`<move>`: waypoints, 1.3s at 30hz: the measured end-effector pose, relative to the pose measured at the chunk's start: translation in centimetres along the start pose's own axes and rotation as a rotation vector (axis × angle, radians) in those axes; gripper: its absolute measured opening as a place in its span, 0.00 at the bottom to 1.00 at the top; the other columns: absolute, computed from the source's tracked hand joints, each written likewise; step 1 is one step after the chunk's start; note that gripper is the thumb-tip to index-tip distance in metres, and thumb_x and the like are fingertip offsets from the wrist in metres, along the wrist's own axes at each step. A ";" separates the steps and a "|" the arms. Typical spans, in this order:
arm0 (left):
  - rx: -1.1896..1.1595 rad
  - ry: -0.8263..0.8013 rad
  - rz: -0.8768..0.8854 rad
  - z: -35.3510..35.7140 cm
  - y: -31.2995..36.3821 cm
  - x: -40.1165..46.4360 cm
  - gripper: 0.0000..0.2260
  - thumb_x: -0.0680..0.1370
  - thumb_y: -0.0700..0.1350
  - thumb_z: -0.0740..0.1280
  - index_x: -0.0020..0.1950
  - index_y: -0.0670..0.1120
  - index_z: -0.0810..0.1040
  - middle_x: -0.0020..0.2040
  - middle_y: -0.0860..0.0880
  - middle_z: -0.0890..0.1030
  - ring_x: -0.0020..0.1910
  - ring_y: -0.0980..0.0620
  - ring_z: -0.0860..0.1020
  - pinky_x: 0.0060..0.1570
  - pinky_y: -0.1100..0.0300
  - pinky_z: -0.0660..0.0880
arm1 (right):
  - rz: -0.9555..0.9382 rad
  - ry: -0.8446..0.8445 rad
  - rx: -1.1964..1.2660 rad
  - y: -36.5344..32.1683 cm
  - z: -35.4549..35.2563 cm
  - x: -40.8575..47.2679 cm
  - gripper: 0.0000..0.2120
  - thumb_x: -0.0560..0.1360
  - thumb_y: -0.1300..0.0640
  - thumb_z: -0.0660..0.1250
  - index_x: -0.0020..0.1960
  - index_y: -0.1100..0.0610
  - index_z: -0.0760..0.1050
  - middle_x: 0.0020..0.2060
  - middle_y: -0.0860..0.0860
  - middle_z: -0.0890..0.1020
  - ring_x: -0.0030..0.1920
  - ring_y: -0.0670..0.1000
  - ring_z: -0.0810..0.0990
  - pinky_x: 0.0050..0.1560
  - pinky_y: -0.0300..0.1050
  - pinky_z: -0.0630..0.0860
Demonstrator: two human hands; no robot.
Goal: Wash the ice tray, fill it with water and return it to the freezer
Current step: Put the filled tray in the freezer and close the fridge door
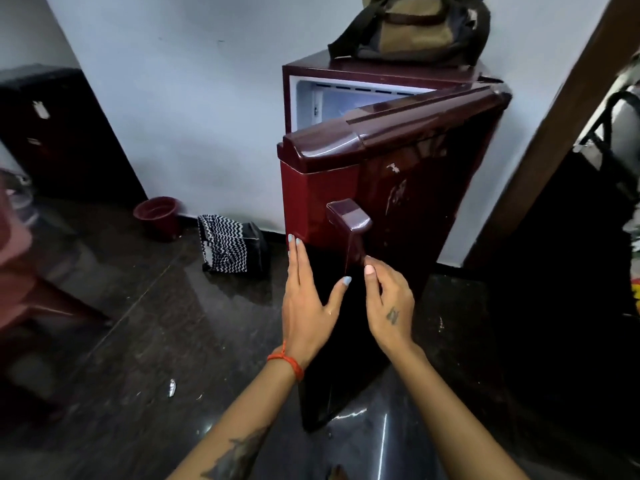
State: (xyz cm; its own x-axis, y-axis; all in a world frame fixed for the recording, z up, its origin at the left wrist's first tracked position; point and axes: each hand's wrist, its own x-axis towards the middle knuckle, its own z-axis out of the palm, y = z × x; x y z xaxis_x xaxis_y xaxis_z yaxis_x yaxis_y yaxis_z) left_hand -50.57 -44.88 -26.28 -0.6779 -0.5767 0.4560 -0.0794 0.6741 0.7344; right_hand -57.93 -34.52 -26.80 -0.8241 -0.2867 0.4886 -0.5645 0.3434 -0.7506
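A small maroon fridge (311, 81) stands against the white wall with its door (408, 174) partly ajar, so a strip of the pale freezer interior (346, 102) shows at the top. My left hand (308, 303) lies flat with fingers spread against the door's left edge. My right hand (388, 303) has its fingers curled at the lower end of the door handle (349, 223). No ice tray is in view.
A green and olive bag (415, 29) sits on top of the fridge. On the dark glossy floor stand a maroon bucket (157, 216) and a zigzag-patterned bag (228, 247). A dark cabinet (59, 133) is at left, a brown door frame (554, 133) at right.
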 end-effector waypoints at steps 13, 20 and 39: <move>0.205 0.108 0.091 1.2 -6.8 10.1 0.40 0.75 0.61 0.63 0.78 0.50 0.44 0.79 0.46 0.40 0.77 0.43 0.52 0.70 0.49 0.65 | -0.282 -0.192 -0.329 2.6 9.7 10.2 0.28 0.80 0.55 0.58 0.77 0.52 0.52 0.77 0.54 0.48 0.77 0.57 0.45 0.75 0.57 0.48; 0.216 0.074 0.059 1.9 -10.7 15.4 0.40 0.75 0.64 0.62 0.78 0.50 0.44 0.79 0.46 0.41 0.77 0.44 0.56 0.66 0.47 0.71 | -0.275 -0.223 -0.427 3.4 13.9 13.9 0.30 0.79 0.54 0.58 0.78 0.51 0.50 0.77 0.53 0.44 0.77 0.57 0.42 0.74 0.58 0.45; 0.211 -0.086 0.217 4.1 -20.6 33.0 0.39 0.75 0.63 0.63 0.78 0.48 0.50 0.79 0.44 0.48 0.77 0.43 0.51 0.70 0.42 0.64 | -0.153 -0.026 -0.612 5.5 24.6 25.2 0.26 0.80 0.51 0.53 0.77 0.53 0.54 0.77 0.51 0.47 0.77 0.55 0.40 0.76 0.57 0.43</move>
State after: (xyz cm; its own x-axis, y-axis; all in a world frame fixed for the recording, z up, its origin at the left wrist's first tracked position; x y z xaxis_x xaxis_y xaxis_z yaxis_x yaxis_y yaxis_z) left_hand -74.31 -75.92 -28.39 -0.7544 -0.3732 0.5400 -0.0698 0.8636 0.4994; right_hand -80.64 -61.87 -29.55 -0.7348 -0.3920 0.5536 -0.6071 0.7441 -0.2789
